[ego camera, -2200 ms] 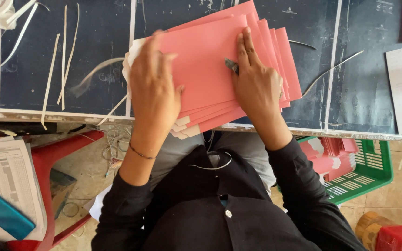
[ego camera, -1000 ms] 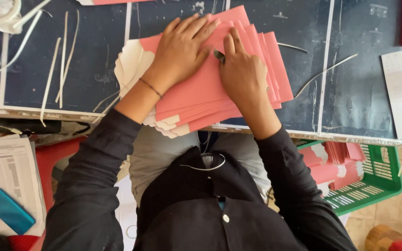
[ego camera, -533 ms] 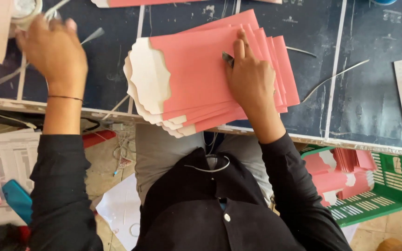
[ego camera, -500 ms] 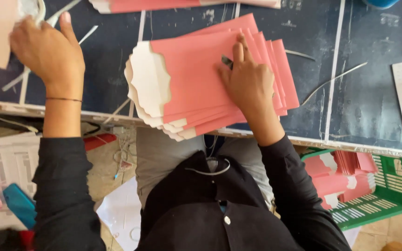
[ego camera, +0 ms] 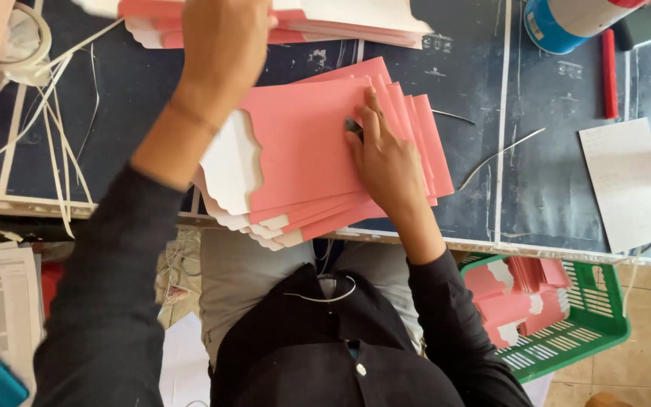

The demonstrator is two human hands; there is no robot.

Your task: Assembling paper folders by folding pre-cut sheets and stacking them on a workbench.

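A: Biggest thing?
B: Dark worktable [ego camera: 566,181], filling the top half. On it, at centre, a fanned pile of pink envelopes [ego camera: 303,151] with white scalloped flaps at its 9 o'clock, lower edge hanging over the table rim.
A: Second pile?
B: Yes, pink and white stack [ego camera: 340,22] at 12 o'clock of the fan, apart from it.
A: Hands?
B: Right hand [ego camera: 386,162] lies flat on the fan's 3 o'clock side, fingers spread, pressing, nothing grasped. Left hand [ego camera: 224,38] is up on the far stack; fingers are hidden, can't tell the grip.
A: Rest?
B: Green basket [ego camera: 604,332] with pink envelopes at 4 o'clock, below the table. White card [ego camera: 627,185] at 3 o'clock. Blue-white can [ego camera: 566,22] at 1 o'clock, red marker [ego camera: 609,71] beside it. Paper strips [ego camera: 54,143] at 9 o'clock.
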